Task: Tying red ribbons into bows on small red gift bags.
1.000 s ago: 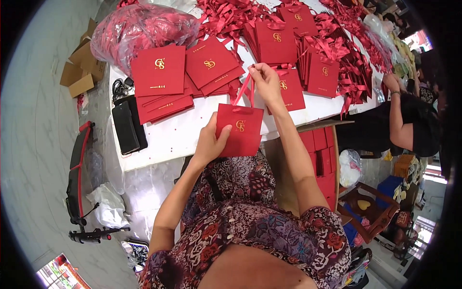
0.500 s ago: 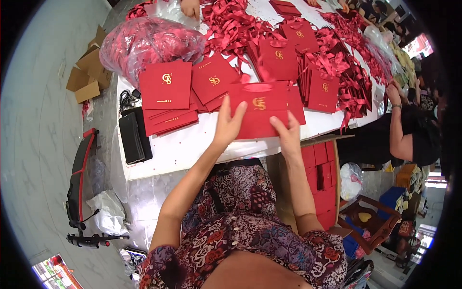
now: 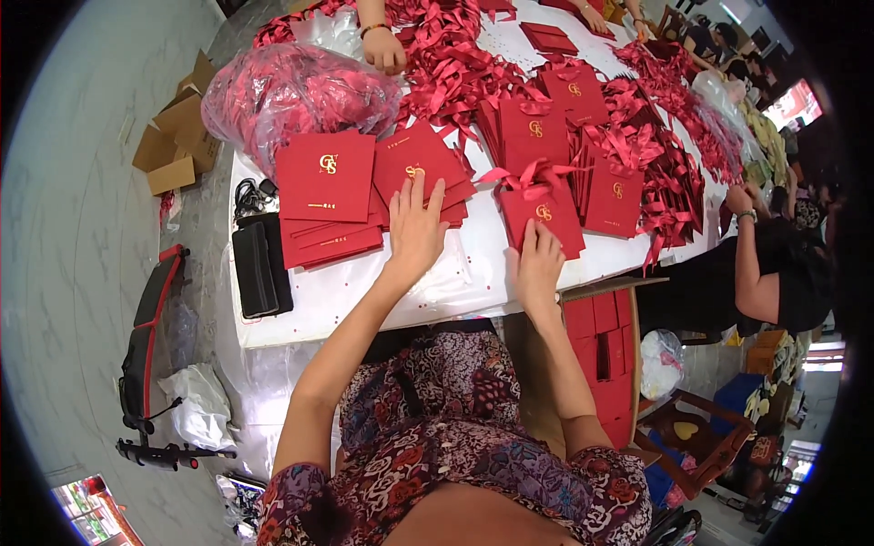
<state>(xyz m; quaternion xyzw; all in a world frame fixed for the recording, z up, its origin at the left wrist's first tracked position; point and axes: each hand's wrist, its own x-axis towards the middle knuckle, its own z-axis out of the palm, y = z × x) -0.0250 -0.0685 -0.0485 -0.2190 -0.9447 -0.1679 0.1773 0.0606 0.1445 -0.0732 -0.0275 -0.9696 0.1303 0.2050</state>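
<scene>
Left hand [image 3: 418, 235] over one bag [image 3: 406, 153], right hand [image 3: 539, 273] on one ribboned bag [image 3: 558, 225]; fingers apart.

Flat square red paper bags [image 3: 326, 177]: smooth, matt faces; the gold print [image 3: 328, 164] has a metallic sheen. Thin red ribbon handles [image 3: 535, 172]: satin-like cloth, glossy along the folds. Bulky transparent bag [image 3: 300, 96]: thin plastic film, wrinkled, with bright highlights. White tabletop surface [image 3: 328, 300]: smooth, with a slight sheen. Flat black rectangular case [image 3: 255, 271]: smooth, low gloss. Open brown box [image 3: 173, 150]: matt cardboard. Brown chair frame [image 3: 724, 448]: polished wood. Multicoloured floral garment [image 3: 510, 455]: matt, patterned cloth.
</scene>
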